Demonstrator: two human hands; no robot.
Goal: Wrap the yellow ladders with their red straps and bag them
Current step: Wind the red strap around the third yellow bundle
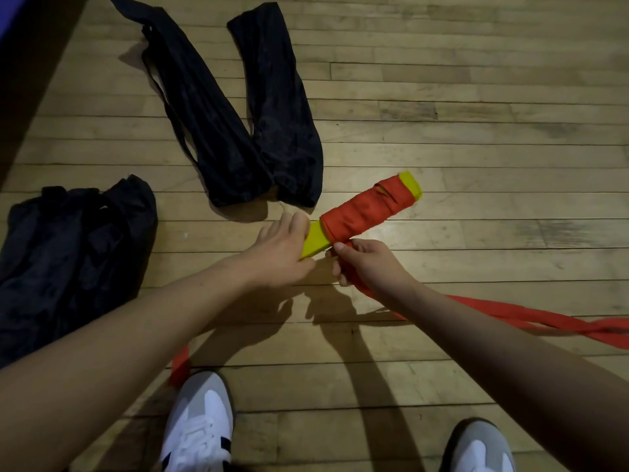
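Strap being wound around a folded ladder

Above the shoes [197,424], the red strap [510,313] is being pinched in the curled right hand [369,264], while the yellow ladder [315,241] is being gripped at its near end by the left hand [275,253]; slack may be loosening the wraps before the bags [238,131] beyond are reached.
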